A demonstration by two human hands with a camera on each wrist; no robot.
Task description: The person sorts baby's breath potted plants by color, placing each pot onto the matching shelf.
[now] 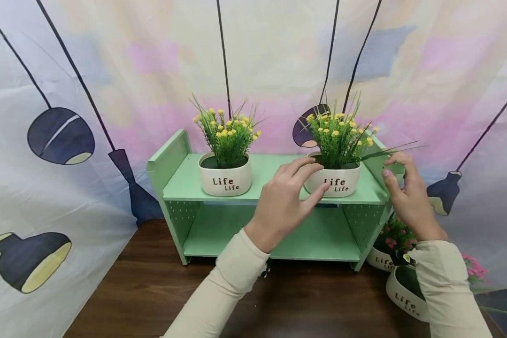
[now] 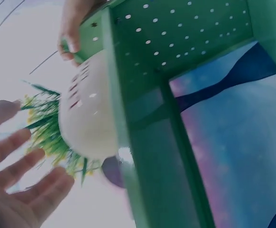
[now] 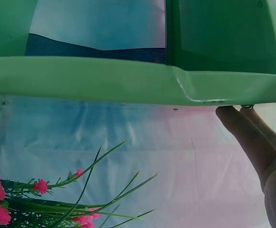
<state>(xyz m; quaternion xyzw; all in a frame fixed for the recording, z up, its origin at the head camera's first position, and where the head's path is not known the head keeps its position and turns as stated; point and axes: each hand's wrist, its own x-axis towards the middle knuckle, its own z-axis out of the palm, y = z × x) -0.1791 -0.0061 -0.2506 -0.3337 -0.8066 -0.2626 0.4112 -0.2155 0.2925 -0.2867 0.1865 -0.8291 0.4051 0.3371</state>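
Note:
My left hand [image 1: 285, 199] spreads its fingers just in front of a white oval flowerpot [image 1: 335, 180] marked "Life Life", planted with yellow flowers and grass. In the left wrist view a gap shows between that hand [image 2: 21, 185] and the pot [image 2: 90, 109]. My right hand [image 1: 411, 202] is bent at the right side panel [image 1: 378, 164] of a green two-tier shelf [image 1: 274, 162]. Its fingertips meet the panel's outer edge in the right wrist view, with nothing seen between thumb and fingers. A matching yellow-flowered pot [image 1: 225, 176] stands on the top tier's left half.
Beside the shelf's right foot stand two more white pots, one behind [image 1: 380, 259] and one in front [image 1: 405, 295], with pink flowers [image 1: 473, 267] near them. Everything rests on a dark wooden table [image 1: 304, 300]. A lamp-printed curtain [image 1: 262, 56] hangs behind.

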